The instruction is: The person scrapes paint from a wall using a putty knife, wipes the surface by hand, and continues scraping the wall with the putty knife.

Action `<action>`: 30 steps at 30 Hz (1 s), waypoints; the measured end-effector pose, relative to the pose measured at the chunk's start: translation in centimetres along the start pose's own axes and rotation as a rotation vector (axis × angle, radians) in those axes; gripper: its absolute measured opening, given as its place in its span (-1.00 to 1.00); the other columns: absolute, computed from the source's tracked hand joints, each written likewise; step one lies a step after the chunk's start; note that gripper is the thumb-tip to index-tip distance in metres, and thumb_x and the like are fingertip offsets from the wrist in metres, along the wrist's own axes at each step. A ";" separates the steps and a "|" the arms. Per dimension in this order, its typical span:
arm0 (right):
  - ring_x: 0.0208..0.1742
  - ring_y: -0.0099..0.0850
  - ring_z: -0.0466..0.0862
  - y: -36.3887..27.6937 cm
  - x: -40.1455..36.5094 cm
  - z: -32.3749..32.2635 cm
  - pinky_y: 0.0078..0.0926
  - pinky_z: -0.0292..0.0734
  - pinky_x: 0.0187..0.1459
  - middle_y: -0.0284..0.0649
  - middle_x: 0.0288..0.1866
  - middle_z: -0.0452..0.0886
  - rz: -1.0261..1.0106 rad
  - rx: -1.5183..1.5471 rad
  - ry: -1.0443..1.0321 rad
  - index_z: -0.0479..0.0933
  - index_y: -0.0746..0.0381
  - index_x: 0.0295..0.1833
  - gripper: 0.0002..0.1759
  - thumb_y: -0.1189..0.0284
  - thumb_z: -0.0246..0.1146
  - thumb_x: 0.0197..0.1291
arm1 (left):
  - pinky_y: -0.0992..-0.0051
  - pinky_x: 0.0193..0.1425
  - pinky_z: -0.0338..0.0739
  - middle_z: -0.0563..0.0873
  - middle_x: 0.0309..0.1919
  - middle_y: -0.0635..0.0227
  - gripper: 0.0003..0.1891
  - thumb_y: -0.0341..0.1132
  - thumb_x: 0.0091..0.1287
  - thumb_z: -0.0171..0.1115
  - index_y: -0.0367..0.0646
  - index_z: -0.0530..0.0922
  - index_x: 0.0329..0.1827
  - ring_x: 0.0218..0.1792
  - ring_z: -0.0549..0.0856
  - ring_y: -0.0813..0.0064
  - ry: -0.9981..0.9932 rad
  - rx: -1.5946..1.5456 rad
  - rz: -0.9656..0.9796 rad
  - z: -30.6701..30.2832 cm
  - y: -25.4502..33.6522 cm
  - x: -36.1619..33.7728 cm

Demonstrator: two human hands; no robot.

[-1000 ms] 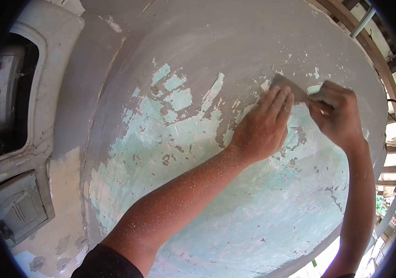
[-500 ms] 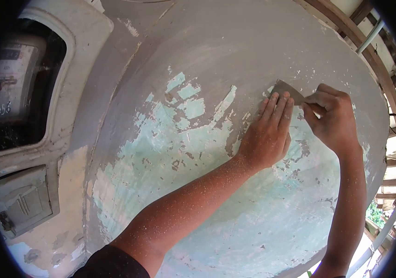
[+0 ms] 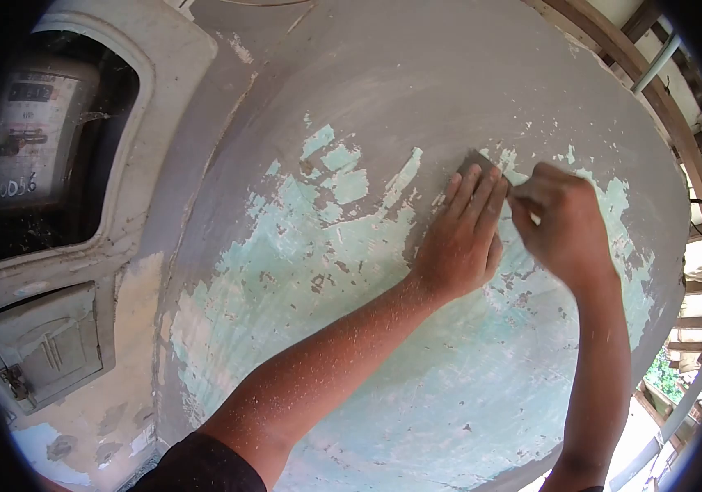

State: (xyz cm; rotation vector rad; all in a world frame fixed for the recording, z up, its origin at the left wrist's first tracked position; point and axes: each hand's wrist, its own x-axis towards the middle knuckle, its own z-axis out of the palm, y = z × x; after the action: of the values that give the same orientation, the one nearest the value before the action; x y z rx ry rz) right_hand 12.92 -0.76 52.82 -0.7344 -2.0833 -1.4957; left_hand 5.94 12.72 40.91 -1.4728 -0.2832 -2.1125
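A thin dark scraper [image 3: 472,159] lies against the wall [image 3: 400,82], where grey paint has been stripped in places to pale green [image 3: 351,262]. My left hand [image 3: 459,242] rests on the blade, its fingers stretched out and flat. Pinched in the fingers of my right hand [image 3: 562,221] is the scraper's right end, which those fingers mostly hide; motion blurs this hand a little. Pale flecks dot my left forearm.
On the left, an electric meter [image 3: 35,139] sits behind the window of a grey box [image 3: 133,164]. Below it is a small latched door [image 3: 51,348]. A curved-looking wooden beam [image 3: 663,98] and a pipe [image 3: 657,64] edge the right side.
My right hand and the scraper have moved left and slightly down; my left hand has shifted slightly left with them. More pale green shows to the right of the blade.
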 end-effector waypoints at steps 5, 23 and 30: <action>-0.38 -0.05 0.69 -1.7 0.6 -0.2 -0.11 0.64 -0.25 -0.09 -0.36 0.63 -0.026 -0.036 0.021 0.65 0.36 -0.39 -0.89 0.61 0.44 0.14 | -0.14 0.73 0.27 0.40 0.61 -0.27 -0.32 -0.44 0.44 0.19 -0.46 0.29 0.63 0.63 0.39 -0.30 0.025 -0.042 -0.103 -0.5 -0.3 -1.5; -0.38 0.02 0.69 -2.6 -1.3 6.0 -0.09 0.60 -0.32 -0.06 -0.35 0.62 0.018 0.064 0.101 0.64 0.34 -0.36 -0.87 0.56 0.39 0.25 | -0.13 0.70 0.35 0.53 0.53 -0.19 -0.43 -0.51 0.46 0.20 -0.42 0.43 0.54 0.59 0.47 -0.24 0.126 -0.133 -0.208 -1.1 -0.1 -3.6; -0.40 0.02 0.69 -3.0 -3.3 1.6 -0.10 0.60 -0.31 -0.07 -0.37 0.62 0.127 0.001 0.046 0.66 0.33 -0.36 -0.88 0.59 0.42 0.24 | -0.13 0.70 0.36 0.52 0.55 -0.20 -0.36 -0.52 0.44 0.16 -0.47 0.36 0.60 0.59 0.48 -0.24 0.015 -0.182 0.049 -1.9 -0.4 -3.9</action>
State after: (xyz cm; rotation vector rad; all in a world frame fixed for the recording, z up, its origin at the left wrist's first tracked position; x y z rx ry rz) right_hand 13.33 -0.55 48.10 -0.8089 -1.9654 -1.4283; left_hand 5.17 13.39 36.65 -1.5484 -0.0495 -2.1559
